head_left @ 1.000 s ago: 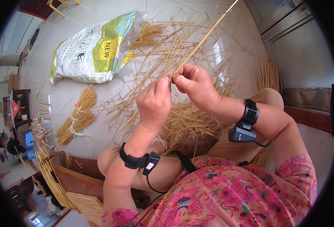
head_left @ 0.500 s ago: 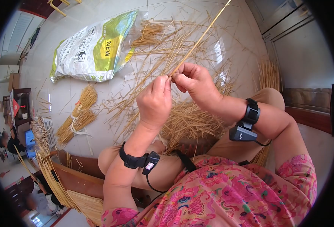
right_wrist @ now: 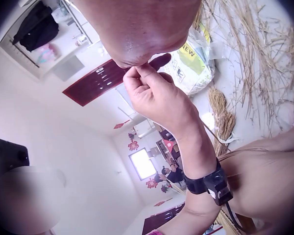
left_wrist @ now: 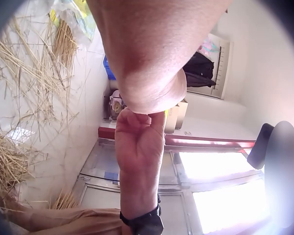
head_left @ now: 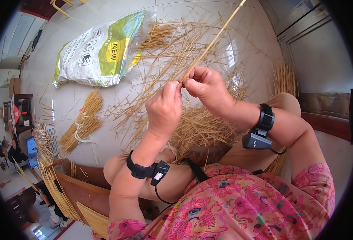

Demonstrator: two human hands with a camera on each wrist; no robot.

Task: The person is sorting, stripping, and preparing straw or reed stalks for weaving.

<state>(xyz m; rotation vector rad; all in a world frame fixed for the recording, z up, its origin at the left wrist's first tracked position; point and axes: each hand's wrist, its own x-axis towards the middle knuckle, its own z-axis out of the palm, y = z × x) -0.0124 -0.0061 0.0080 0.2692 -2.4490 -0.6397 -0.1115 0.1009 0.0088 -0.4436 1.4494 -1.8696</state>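
Observation:
A long yellow straw stalk (head_left: 214, 42) slants up and to the right from the fingertips of both hands in the head view. My right hand (head_left: 209, 89) pinches it near its lower end between thumb and curled forefinger. Right against those fingertips, my left hand (head_left: 164, 108) pinches at the stalk's lower tip, fingers curled in. That tip is mostly hidden by the fingers. In the left wrist view, the right hand (left_wrist: 139, 139) meets the left hand's fingers. The right wrist view shows the left hand (right_wrist: 161, 100) with thumb and forefinger together.
Loose straw (head_left: 202, 130) is heaped between the knees, with more scattered over the tiled floor. A tied straw bundle (head_left: 82, 122) lies at left below a white and green sack (head_left: 96, 52). A wooden box (head_left: 80, 192) stands beside the left leg; other people sit far left.
The stalk's upper part has swung slightly left. My left hand has shifted a little to the right, while the right hand has stayed almost still.

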